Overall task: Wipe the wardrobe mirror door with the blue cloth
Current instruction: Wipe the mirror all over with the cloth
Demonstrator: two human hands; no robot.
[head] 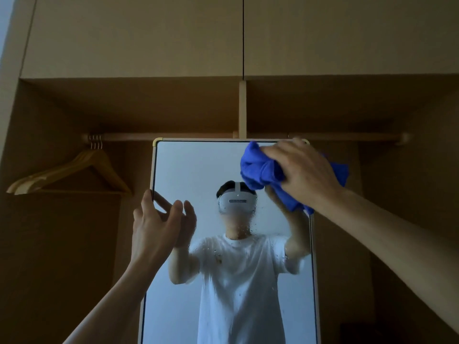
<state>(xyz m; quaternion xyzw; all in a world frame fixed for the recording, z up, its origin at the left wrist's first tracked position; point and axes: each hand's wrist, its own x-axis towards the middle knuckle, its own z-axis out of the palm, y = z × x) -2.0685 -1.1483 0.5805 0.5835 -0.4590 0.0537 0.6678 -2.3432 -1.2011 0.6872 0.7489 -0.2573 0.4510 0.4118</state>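
The tall mirror door with a pale frame stands straight ahead in the wooden wardrobe. My right hand grips the bunched blue cloth and holds it against the glass at the mirror's top right corner. My left hand is at the mirror's left edge, thumb by the frame, fingers loosely spread in front of the glass. Water droplets speckle the middle of the glass. A person's reflection fills the lower mirror.
Wooden hangers hang from the wardrobe rail at the left. A vertical divider meets the rail above the mirror. Closed upper cabinet doors fill the top. Dark open wardrobe space lies either side of the mirror.
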